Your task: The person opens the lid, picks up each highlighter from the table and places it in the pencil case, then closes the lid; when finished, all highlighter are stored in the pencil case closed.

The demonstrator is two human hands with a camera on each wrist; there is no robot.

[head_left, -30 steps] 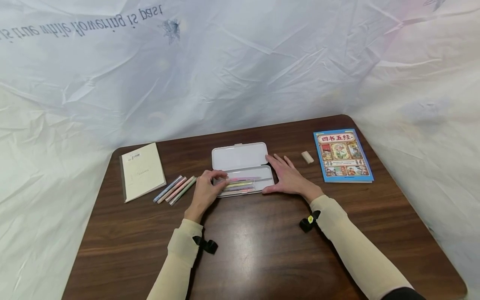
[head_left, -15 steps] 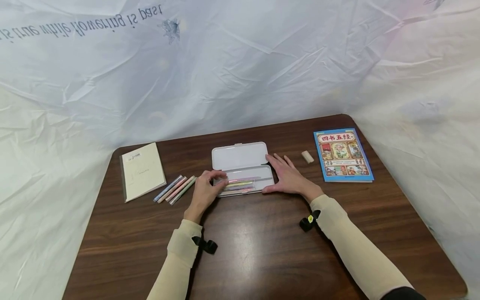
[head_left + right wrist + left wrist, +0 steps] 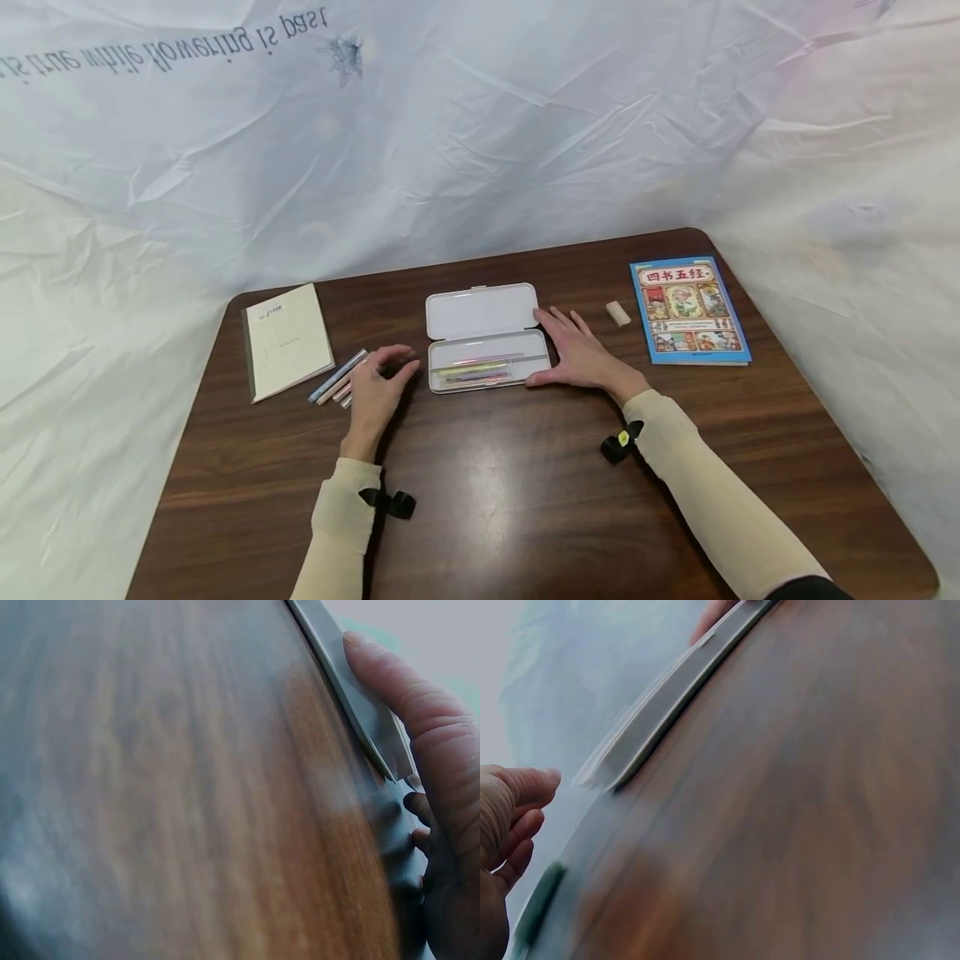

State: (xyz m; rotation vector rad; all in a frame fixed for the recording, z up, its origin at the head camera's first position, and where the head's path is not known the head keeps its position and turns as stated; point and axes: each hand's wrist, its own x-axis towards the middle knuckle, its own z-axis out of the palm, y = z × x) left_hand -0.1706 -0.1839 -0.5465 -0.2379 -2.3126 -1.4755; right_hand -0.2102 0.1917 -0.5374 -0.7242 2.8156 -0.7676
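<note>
A white pencil case [image 3: 489, 390] lies with its lid [image 3: 482, 309] folded back, and several coloured pens [image 3: 472, 370] rest inside its tray. My left hand [image 3: 373, 396] hovers left of the case, its fingers loosely bent with nothing between them. Beneath it, partly hidden, several more pens [image 3: 337, 377] lie on the table; a green pen [image 3: 541, 904] shows below the fingers in the left wrist view. My right hand [image 3: 581, 354] spans the case's right end with fingers spread. Its thumb [image 3: 420, 712] touches the front wall in the right wrist view.
A cream notebook [image 3: 291, 342] lies at the table's left. Toward the right are a small pale eraser [image 3: 618, 313] and a blue-bordered book [image 3: 690, 310]. The brown wooden table [image 3: 510, 500] meets a white sheet [image 3: 465, 150] behind and at both sides.
My left hand has moved left, away from the tray's left end to over the loose pens, uncovering that end. My right hand stays at the case.
</note>
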